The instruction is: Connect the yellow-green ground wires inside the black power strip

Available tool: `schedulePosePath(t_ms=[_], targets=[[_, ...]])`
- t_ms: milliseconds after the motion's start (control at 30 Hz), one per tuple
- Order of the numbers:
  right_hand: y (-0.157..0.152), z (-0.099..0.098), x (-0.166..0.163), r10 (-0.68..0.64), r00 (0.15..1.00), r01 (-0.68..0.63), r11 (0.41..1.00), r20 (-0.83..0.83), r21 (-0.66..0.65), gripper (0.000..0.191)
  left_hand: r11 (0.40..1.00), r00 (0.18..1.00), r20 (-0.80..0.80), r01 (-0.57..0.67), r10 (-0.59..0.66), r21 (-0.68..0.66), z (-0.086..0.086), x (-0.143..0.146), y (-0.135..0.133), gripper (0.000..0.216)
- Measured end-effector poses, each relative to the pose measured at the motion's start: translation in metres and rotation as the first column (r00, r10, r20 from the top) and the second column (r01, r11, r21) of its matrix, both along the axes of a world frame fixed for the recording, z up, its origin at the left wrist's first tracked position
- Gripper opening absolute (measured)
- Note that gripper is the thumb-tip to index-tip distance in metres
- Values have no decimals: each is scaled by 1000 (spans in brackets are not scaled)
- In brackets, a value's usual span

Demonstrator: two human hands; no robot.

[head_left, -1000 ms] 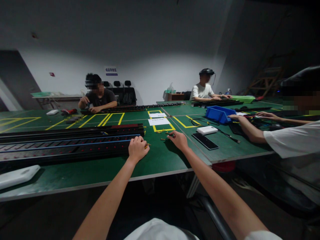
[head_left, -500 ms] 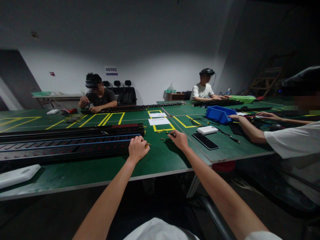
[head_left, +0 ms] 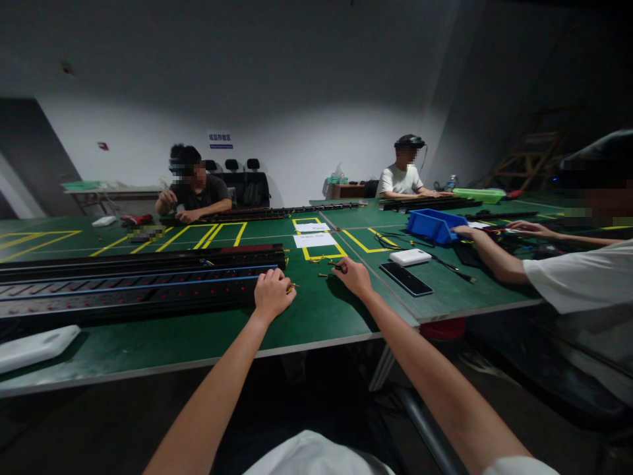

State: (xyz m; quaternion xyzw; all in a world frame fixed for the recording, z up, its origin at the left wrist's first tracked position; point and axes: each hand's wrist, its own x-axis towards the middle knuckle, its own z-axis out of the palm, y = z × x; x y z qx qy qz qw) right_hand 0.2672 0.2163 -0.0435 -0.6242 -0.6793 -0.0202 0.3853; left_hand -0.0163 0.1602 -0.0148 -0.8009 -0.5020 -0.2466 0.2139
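At the right end of a long black strip (head_left: 198, 290) with red dots and a blue edge rests my left hand (head_left: 273, 294). Its fingers are curled round short yellow wires (head_left: 293, 287) that poke out past the fingertips. My right hand (head_left: 354, 276) is a little further right, just above the green table, closed in a pinch. Something small and dark shows at its fingertips, too small to name. Beside those fingertips lie a small yellowish piece (head_left: 323, 275) and several yellow bits.
Right of my right hand lie a black phone (head_left: 406, 279), a white power bank (head_left: 410, 257) and black cables (head_left: 448, 264). A co-worker's hand touches a blue bin (head_left: 431, 226). White paper sheets (head_left: 315, 241) lie ahead. Another white device (head_left: 37, 348) sits at the near left.
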Motion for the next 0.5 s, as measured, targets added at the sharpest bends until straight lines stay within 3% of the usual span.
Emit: schedulePosePath(t_ms=[500], targets=[[0, 0, 0, 5, 1000, -4, 1000, -2, 9, 18, 1000, 1000, -5, 8, -8, 3, 1, -1, -1, 24]])
